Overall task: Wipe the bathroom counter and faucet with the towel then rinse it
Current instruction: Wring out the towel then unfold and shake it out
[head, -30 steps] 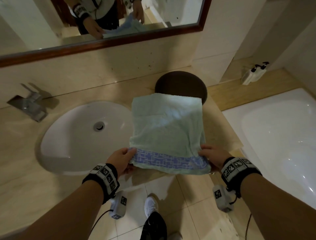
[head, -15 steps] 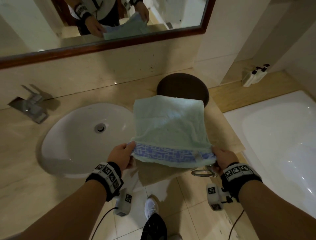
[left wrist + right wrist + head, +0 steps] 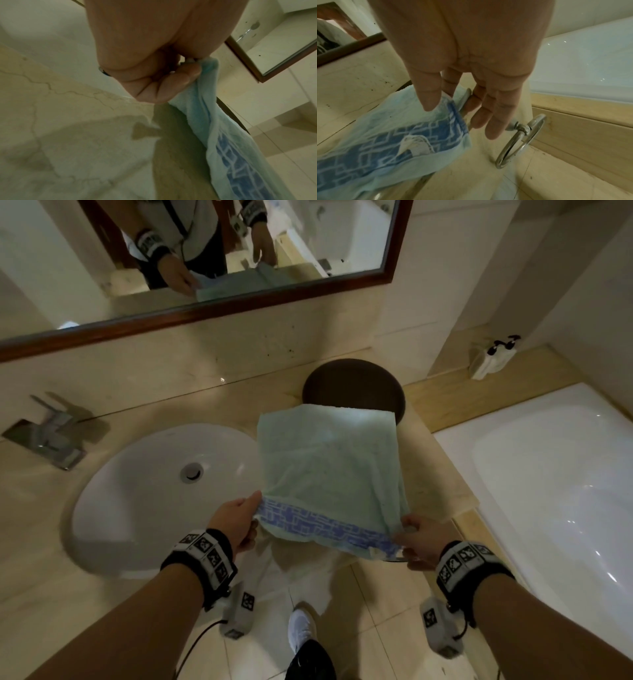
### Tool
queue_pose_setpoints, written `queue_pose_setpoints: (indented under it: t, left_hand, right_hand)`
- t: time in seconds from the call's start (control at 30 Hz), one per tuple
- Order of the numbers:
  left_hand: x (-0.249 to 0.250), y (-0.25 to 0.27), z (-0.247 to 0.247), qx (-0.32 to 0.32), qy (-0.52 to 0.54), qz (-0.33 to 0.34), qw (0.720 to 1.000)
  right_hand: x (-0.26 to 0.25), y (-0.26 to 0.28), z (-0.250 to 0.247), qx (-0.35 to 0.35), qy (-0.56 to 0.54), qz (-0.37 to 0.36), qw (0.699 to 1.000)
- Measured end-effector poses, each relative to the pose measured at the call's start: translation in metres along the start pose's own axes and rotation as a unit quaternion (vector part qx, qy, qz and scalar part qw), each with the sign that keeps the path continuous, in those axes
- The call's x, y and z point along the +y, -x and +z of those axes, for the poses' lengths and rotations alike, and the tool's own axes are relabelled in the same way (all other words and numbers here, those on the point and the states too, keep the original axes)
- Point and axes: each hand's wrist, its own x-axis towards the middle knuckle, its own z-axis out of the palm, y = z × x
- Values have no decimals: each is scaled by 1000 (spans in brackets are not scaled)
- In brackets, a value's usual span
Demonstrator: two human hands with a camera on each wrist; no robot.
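Pinching towel near corners | left hand, right hand grip both closed on it

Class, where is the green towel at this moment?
In the head view the green towel lies on the counter right of the sink, its blue-banded near edge held by the left hand and right hand.

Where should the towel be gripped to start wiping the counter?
Grip the towel at its near blue-patterned hem, coming from the front edge of the counter. That hem overhangs the edge, where the left hand and right hand already pinch its corners; the rest lies flat.
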Motion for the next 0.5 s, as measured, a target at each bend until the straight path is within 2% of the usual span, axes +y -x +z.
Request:
queue_pose_setpoints:
  t: [0.1,0.3,0.43,0.5]
  left_hand:
    - [-3,-5,-3,5,-34,2,999]
    - [-11,-11,-9,-3,-86,-1,996]
    - [-13,-10,-14,-1,-112,20,993]
    - [-10,-8,-14,9,-99,34,994]
  right_hand:
    - [9,5,4,-20,-34,5,999]
    - [24,2,19,13,-82,17,996]
    - [13,0,8,4,-156,42,987]
    - [-8,1,-1,0,-201,7,980]
